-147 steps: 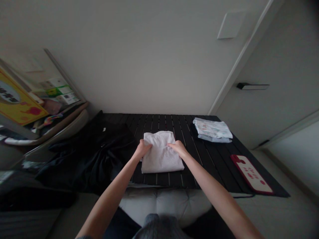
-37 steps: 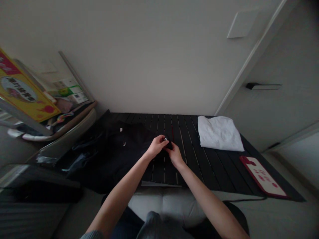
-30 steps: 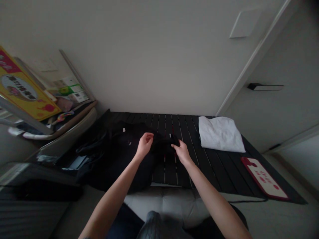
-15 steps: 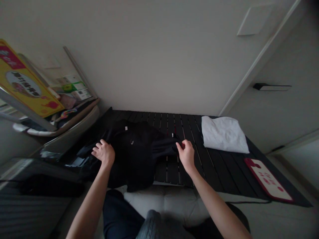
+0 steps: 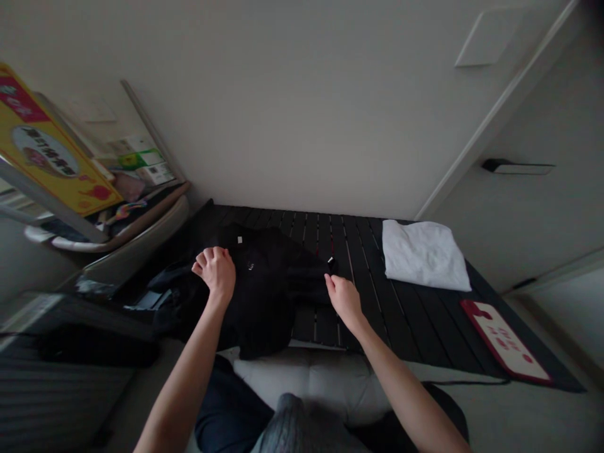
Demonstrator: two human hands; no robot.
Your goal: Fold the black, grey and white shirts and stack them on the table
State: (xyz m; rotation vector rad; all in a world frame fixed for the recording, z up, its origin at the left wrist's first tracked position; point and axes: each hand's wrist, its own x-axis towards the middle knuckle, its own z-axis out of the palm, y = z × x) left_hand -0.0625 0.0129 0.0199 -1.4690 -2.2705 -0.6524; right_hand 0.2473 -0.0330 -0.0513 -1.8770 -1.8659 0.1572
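A black long-sleeved top [image 5: 264, 296] lies spread on the black slatted table [image 5: 368, 314], with a small white tag near its collar and a small light mark on its chest. My right hand [image 5: 344, 301] pinches the cuff end of the sleeve that reaches to the right. Over the left part of the top is my left hand [image 5: 217, 272], its fingers loosely bent and slightly apart, with nothing visible in them. Whether its fingertips touch the cloth cannot be seen.
A folded white cloth [image 5: 425, 255] lies at the right of the table, near a red-edged white board [image 5: 506, 340]. At the left are a shelf tray [image 5: 117, 236] with packages and a yellow box [image 5: 56, 151]. A wall rises behind the table; a grey cushioned seat [image 5: 311, 377] is in front.
My left hand has moved right and slightly up, its fingers now more bent. My right hand has shifted a little left and down, with the sleeve end still in its fingers.
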